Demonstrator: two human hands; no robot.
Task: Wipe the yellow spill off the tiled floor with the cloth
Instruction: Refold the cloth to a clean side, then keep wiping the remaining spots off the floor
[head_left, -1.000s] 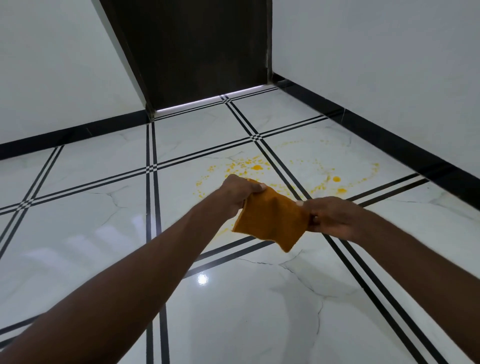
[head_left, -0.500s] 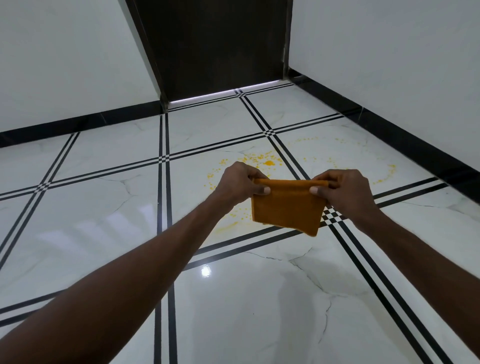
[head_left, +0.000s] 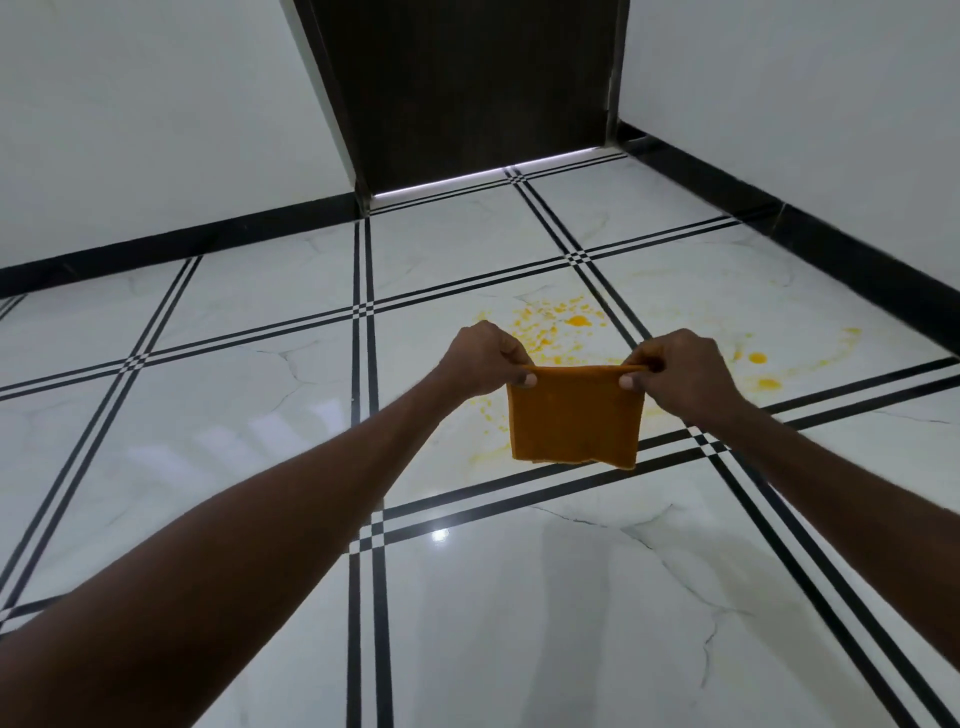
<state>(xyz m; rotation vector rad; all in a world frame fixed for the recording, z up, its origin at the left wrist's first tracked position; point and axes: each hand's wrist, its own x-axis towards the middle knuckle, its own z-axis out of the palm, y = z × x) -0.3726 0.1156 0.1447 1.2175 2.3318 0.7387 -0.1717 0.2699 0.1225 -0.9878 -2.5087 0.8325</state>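
My left hand (head_left: 480, 358) and right hand (head_left: 680, 371) each pinch a top corner of the cloth (head_left: 574, 415). It hangs below my grip, above the yellow spill (head_left: 576, 321) on the floor (head_left: 260, 415).

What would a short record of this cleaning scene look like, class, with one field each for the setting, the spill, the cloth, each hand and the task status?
setting: white marble-look tiled floor with black stripe borders, dark door at the far wall
spill: yellow spill, splatters across two tiles, more drops to the right
cloth: folded orange cloth, hanging in the air above the floor
left hand: left hand pinches the cloth's top left corner
right hand: right hand pinches the top right corner
status: wiping not yet begun
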